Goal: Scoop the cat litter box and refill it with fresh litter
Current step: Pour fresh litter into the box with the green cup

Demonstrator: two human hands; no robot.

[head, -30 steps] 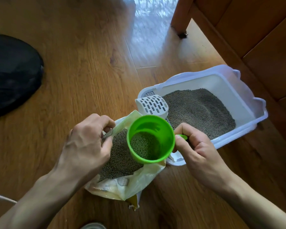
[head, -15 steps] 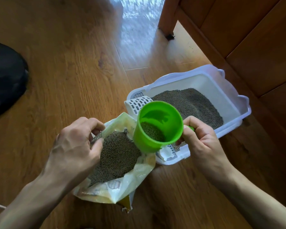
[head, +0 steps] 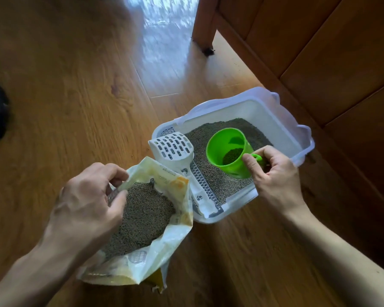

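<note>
Over the white litter box, which is sitting on the wooden floor beside a wooden cabinet, the right hand is holding a green cup by its small handle, fingers and thumb curling round it; the cup is hanging above the grey litter in the tray, leaning with its mouth turned toward the left, and a small heap of pellets is lying in its bottom; the left hand is pinching the near-left edge of the yellow-and-white litter bag, fingers curling over the rim and keeping the mouth spread, so the fresh litter inside is showing; the bag is resting on the floor, just beside the box's near corner and touching it or nearly so; a white slotted scoop is lying across the left end of the box, over its grated step; judging from this, the refilling step is under way, one cupful at a time, and scooping looks finished, though I cannot tell that for sure; the next move is calling for a fuller tip of the cup, low and well inside the walls, since pellets falling from a height are apt to bounce out onto the boards; the left hand should be keeping the bag open and steady for another dip.
</note>
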